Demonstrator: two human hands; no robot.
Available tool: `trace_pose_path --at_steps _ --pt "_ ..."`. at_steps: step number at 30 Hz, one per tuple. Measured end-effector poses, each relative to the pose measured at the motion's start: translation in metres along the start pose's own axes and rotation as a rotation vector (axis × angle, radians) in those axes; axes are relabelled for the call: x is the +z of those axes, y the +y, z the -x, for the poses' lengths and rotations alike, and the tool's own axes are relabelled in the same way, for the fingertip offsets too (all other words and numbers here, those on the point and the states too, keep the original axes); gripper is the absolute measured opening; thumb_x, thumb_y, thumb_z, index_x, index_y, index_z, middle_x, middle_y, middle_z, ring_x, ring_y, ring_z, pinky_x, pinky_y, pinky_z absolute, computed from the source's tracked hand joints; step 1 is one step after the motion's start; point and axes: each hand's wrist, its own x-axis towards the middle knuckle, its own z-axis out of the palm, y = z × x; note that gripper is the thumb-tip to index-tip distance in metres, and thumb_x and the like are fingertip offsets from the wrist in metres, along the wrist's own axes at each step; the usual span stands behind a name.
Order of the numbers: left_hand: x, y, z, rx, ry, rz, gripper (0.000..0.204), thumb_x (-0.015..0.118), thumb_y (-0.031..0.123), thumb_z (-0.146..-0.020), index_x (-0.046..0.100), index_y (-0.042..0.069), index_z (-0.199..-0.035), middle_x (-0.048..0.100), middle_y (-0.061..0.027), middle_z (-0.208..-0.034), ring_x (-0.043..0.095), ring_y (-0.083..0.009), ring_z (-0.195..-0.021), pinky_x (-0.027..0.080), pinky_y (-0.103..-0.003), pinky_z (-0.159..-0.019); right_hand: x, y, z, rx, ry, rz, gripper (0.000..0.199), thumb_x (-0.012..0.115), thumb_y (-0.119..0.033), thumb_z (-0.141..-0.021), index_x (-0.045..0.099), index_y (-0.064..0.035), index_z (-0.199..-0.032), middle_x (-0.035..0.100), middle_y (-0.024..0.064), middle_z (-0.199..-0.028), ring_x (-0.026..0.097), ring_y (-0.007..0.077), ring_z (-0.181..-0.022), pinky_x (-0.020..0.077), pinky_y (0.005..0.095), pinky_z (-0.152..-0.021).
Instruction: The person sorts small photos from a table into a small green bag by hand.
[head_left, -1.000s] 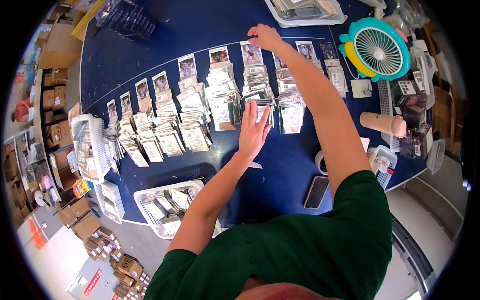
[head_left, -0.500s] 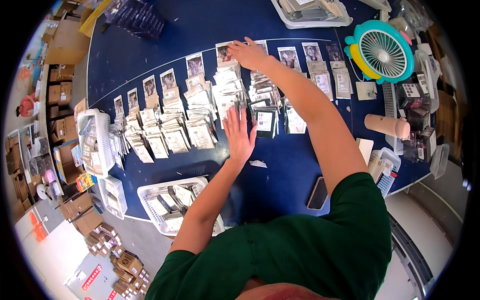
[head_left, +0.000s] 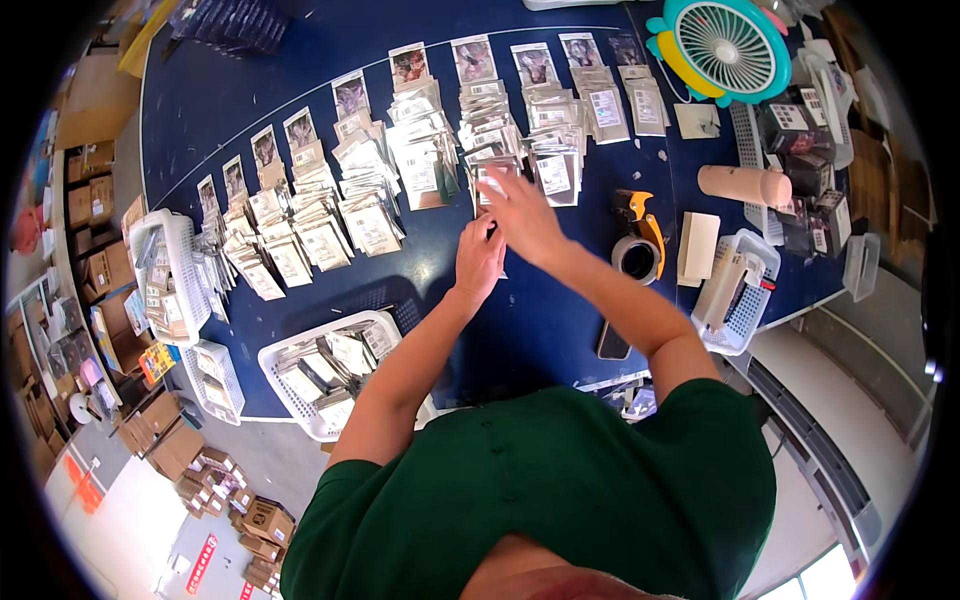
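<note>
Flat plastic packets with pale labels lie overlapped in several columns across the blue table (head_left: pixel 560 330). My right hand (head_left: pixel 528 218) reaches over the near end of one packet column (head_left: pixel 490 118), its fingers stretched out and apart over the lowest packet. Just below it, my left hand (head_left: pixel 480 258) has its fingers curled together at the near edge of that packet; what is between them is hidden. Beside the hands on the left stands another packet column (head_left: pixel 422 150), and on the right a shorter packet column (head_left: pixel 553 130). A picture card (head_left: pixel 473 60) tops the column under my hands.
White baskets of packets stand at the near left (head_left: pixel 290 395) and far left (head_left: pixel 205 265). To the right are a tape roll (head_left: pixel 636 260), an orange-handled tool (head_left: pixel 652 235), a phone (head_left: pixel 613 342), a pink tumbler (head_left: pixel 745 185), a small basket (head_left: pixel 760 270) and a teal fan (head_left: pixel 725 48).
My right hand has come back from the picture cards at the column tops to the near end of a column. My left hand has moved off its column, fingers now curled. The view has shifted.
</note>
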Motion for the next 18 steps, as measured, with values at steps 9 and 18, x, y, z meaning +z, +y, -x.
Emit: trace_pose_path --at_steps 9,18 --pt "0.013 -0.005 -0.025 -0.059 0.065 0.046 0.028 0.067 0.006 -0.078 0.066 0.000 -0.106 0.059 -0.0159 -0.119 0.056 -0.0337 -0.098 0.046 -0.042 -0.084 0.045 0.012 0.014 0.019 0.157 -0.054 0.039 0.057 -0.007 -0.083 0.060 0.0074 -0.119 0.052 0.0178 -0.139 0.043 0.0325 -0.134 0.0382 0.0395 -0.110" --pt "0.004 0.004 -0.036 -0.066 0.063 0.000 0.034 0.066 -0.003 -0.081 0.066 0.007 -0.113 0.057 -0.0134 -0.117 0.058 -0.0294 -0.093 0.051 -0.038 -0.083 -0.003 0.026 0.029 0.361 0.382 0.083 0.071 0.070 -0.018 -0.083 0.040 -0.0044 -0.146 0.026 0.0237 -0.156 0.025 0.0422 -0.144 0.0269 0.0517 -0.115"
